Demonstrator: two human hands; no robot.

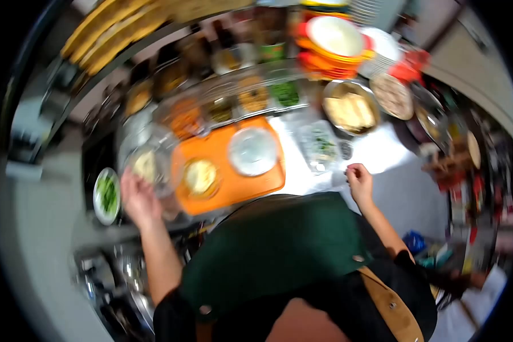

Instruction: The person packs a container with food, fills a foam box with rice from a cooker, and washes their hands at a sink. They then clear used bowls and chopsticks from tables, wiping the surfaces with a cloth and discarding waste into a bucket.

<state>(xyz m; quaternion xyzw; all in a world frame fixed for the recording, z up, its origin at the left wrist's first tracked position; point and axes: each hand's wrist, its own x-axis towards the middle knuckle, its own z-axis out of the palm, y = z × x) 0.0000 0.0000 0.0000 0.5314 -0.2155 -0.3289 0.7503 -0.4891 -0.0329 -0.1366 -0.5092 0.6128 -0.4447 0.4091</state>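
Note:
At the left, my left hand (141, 199) is blurred, its fingers closed at the edge of a clear bowl (168, 149) with pale food in it. Beside that bowl lies an orange tray (225, 194). On the tray sit a second clear bowl (201, 176) of pale yellowish food and a round, clear, shallow dish (252, 151). Over the metal counter, my right hand (359, 181) is curled with its fingertips together; whatever may be between them is hidden. Just to its left is a clear plastic container (320, 147) with bits of green inside.
Behind the tray runs a row of food bins (219, 109). A metal bowl of yellow pieces (350, 107) and a bowl of pale brown food (391, 96) stand at right. Stacked orange-rimmed bowls (335, 40) are behind. A white bowl of greens (106, 196) is far left.

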